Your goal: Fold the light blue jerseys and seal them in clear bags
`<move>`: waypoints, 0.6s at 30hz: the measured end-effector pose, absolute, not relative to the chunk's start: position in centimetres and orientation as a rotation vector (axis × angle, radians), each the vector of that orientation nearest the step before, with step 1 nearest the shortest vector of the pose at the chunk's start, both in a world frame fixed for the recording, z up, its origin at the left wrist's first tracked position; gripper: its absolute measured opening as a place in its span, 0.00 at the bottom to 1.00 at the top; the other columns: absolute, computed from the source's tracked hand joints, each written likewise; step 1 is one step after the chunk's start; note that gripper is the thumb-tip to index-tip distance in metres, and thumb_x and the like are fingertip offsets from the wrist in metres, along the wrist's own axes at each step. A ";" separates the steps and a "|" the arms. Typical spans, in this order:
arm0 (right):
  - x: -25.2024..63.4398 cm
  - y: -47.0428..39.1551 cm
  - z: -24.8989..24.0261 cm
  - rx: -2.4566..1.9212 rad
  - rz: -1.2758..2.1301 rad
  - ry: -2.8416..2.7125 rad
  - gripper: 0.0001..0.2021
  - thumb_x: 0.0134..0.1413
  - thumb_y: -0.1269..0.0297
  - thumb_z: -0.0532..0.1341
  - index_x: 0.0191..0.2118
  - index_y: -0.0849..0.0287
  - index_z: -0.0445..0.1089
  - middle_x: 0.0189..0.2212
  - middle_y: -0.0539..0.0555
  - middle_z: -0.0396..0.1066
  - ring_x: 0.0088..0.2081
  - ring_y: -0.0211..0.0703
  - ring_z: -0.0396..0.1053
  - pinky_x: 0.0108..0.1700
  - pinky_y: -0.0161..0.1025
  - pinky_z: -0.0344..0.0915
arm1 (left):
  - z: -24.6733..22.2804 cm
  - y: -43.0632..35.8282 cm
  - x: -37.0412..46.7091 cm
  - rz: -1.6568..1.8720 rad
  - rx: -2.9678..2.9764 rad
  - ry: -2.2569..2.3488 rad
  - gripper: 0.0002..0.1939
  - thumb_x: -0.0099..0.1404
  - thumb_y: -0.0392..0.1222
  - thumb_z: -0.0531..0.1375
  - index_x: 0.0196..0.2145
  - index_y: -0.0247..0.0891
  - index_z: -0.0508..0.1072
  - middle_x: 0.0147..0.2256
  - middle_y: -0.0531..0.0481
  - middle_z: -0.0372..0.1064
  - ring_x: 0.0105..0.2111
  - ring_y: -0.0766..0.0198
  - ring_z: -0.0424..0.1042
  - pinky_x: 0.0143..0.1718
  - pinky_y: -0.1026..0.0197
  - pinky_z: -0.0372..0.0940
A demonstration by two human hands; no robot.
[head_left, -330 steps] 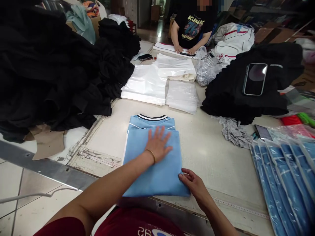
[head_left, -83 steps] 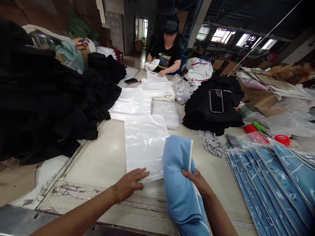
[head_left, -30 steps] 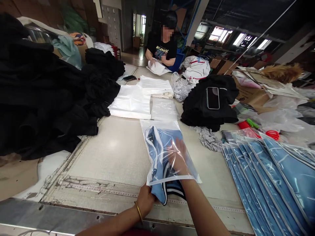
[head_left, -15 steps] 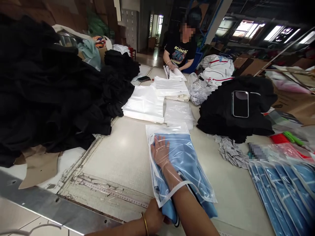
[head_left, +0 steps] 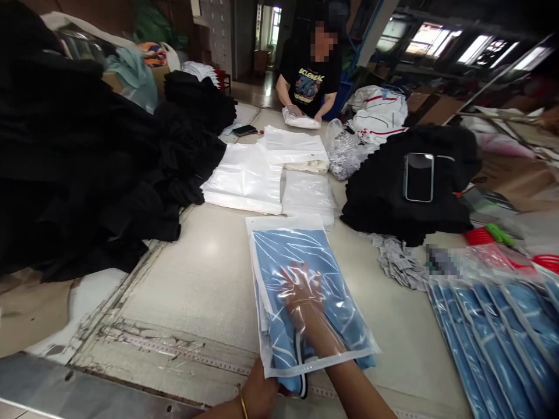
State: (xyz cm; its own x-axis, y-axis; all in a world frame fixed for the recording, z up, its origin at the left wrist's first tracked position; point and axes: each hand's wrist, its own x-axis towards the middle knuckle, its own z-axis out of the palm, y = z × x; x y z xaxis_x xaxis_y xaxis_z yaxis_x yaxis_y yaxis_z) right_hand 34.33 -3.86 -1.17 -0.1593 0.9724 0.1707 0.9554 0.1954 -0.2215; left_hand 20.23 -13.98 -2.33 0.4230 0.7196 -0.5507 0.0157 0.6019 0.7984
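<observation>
Shirt in light blue lies mostly inside a clear bag on the table, striped edge poking from the near opening; right hand is open inside, fingers spread over it; left hand curls beside the opening, its grip unclear.

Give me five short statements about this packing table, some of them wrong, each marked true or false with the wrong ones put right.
1. The right hand is inside the clear bag. True.
2. The blue shirt is completely inside the bag. False: part of it, with black-and-white trim, sticks out at the near end.
3. A smartphone rests on the black garments at the right. True.
4. The gold bracelet is on the right wrist. False: it is on the left.
5. The bagged blue garments overlap one another in a row at the right. True.
</observation>
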 end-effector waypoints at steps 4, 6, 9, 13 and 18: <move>39.0 -13.6 -2.1 -1.893 -0.092 -2.221 0.29 0.56 0.51 0.50 0.63 0.52 0.48 0.62 0.59 0.48 0.63 0.61 0.41 0.58 0.65 0.41 | -3.7 -14.6 20.2 0.524 0.870 1.063 0.13 0.53 0.51 0.53 0.28 0.38 0.66 0.28 0.48 0.68 0.27 0.61 0.67 0.31 0.58 0.66; 39.2 -16.0 -3.3 -1.819 -0.049 -2.347 0.31 0.55 0.50 0.52 0.63 0.50 0.46 0.63 0.59 0.44 0.63 0.61 0.42 0.58 0.64 0.42 | -3.9 -14.9 20.3 0.519 0.849 1.075 0.17 0.52 0.55 0.55 0.30 0.37 0.67 0.30 0.46 0.69 0.28 0.60 0.68 0.31 0.57 0.67; 37.9 -15.2 -4.5 -1.868 0.003 -2.377 0.29 0.55 0.49 0.51 0.62 0.44 0.47 0.64 0.56 0.42 0.63 0.62 0.42 0.58 0.65 0.39 | -4.0 -15.2 20.3 0.491 0.743 1.083 0.30 0.46 0.63 0.59 0.37 0.34 0.69 0.36 0.41 0.71 0.32 0.57 0.71 0.34 0.55 0.67; 36.4 -10.1 -4.1 -1.940 0.206 -2.419 0.30 0.55 0.47 0.50 0.62 0.42 0.45 0.64 0.56 0.42 0.63 0.64 0.40 0.56 0.70 0.34 | -4.0 -15.7 20.2 0.448 0.690 1.070 0.43 0.41 0.71 0.58 0.40 0.29 0.70 0.39 0.35 0.71 0.36 0.54 0.71 0.37 0.54 0.67; 37.3 -8.7 -4.1 -1.765 0.168 -2.489 0.27 0.57 0.49 0.49 0.61 0.42 0.48 0.63 0.54 0.46 0.63 0.59 0.41 0.57 0.69 0.37 | -3.7 -15.9 18.9 0.368 0.838 1.001 0.43 0.44 0.71 0.57 0.43 0.29 0.70 0.41 0.36 0.71 0.38 0.55 0.71 0.40 0.54 0.66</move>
